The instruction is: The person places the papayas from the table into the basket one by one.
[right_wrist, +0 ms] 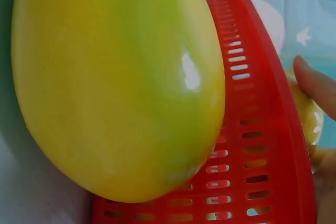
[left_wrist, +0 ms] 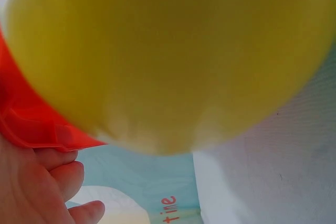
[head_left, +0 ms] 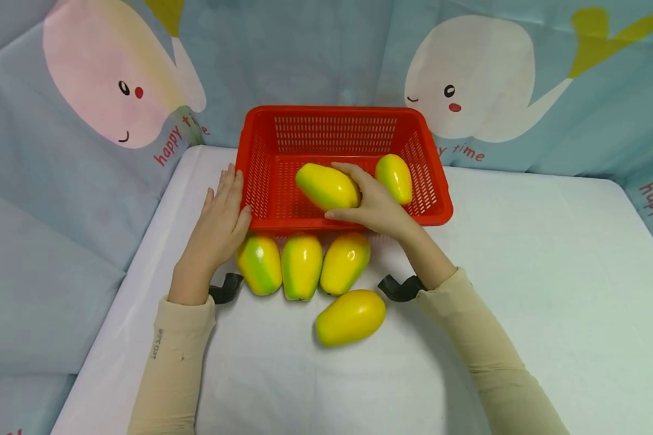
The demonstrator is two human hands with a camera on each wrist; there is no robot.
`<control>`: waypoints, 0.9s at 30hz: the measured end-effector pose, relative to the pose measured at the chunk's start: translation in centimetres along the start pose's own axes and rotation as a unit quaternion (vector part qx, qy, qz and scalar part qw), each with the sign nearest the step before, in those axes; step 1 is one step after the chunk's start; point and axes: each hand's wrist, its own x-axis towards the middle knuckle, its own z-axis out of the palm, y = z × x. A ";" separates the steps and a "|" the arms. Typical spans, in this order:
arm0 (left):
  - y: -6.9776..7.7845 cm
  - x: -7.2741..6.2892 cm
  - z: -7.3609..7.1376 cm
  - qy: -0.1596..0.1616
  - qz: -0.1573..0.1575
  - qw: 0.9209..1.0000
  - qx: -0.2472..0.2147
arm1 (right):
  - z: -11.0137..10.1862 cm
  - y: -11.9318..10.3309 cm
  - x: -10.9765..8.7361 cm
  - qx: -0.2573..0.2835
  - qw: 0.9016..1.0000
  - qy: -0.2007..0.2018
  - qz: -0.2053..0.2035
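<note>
My right hand (head_left: 380,204) holds a yellow-green papaya (head_left: 326,186) between thumb and fingers, over the inside of a red plastic basket (head_left: 315,225). Another papaya (head_left: 394,176) lies in the basket at its right end. My left hand (head_left: 220,220) lies along the basket's left outer side, fingers straight, thumb by the front corner. Three papayas stand side by side against the basket's front: one on the left (head_left: 259,266), one in the middle (head_left: 302,267), one on the right (head_left: 345,263). A yellower papaya (head_left: 350,318) lies nearer to me on the table.
White cloth covers the table (head_left: 544,272). Behind and to the left hangs a light-blue curtain (head_left: 305,54) with printed whales, close behind the basket. Black wrist-camera pieces stick out below the left wrist (head_left: 227,289) and right wrist (head_left: 401,289).
</note>
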 end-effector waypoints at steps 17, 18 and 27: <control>0.0 0.1 -0.1 0.000 0.001 1.000 0.001 | -0.3 0.4 0.1 0.049 0.998 -0.038 0.021; 0.0 0.1 -0.1 -0.001 0.000 1.000 0.001 | -0.3 0.3 0.1 0.057 0.997 -0.038 0.025; 0.1 0.1 -0.1 -0.003 -0.003 1.000 0.002 | -0.4 0.5 -0.8 0.102 0.995 -0.009 -0.007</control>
